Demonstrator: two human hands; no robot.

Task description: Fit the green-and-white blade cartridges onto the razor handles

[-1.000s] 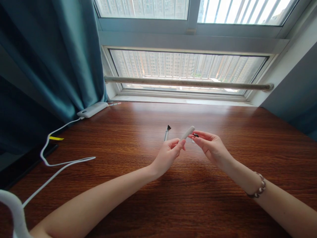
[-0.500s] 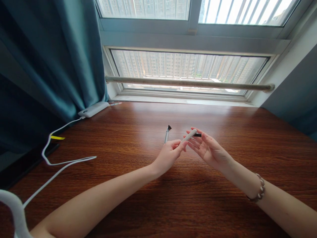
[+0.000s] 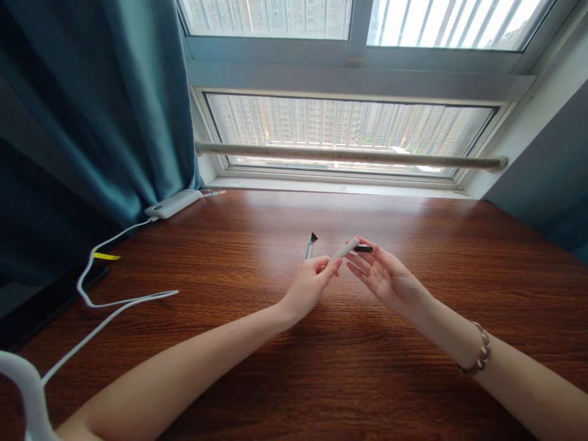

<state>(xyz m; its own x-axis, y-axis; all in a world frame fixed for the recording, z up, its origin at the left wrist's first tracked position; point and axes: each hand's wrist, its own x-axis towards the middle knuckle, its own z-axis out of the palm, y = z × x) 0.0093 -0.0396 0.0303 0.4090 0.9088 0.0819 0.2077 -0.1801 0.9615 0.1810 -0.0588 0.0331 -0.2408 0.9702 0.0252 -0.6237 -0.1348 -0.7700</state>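
Over the middle of a dark wooden desk (image 3: pixel 294 380), my left hand (image 3: pixel 310 285) pinches the near end of a slim white pen-like tube (image 3: pixel 343 250), which points up and to the right. My right hand (image 3: pixel 384 275) is palm up with its fingers spread, the fingertips under the tube's far end. A small black piece (image 3: pixel 364 248) shows at those fingertips. Just beyond my left hand, a thin grey pen part with a black tip (image 3: pixel 310 245) lies on the desk.
A white power bank (image 3: pixel 173 203) sits at the back left by a teal curtain (image 3: pixel 92 110), and its white cable (image 3: pixel 114 300) loops across the left of the desk. A window with a rail (image 3: pixel 349 155) runs along the far edge.
My right hand has opened from a pinch at the tube's far end to spread fingers under it. The tube has tilted slightly lower. My left hand barely moved.
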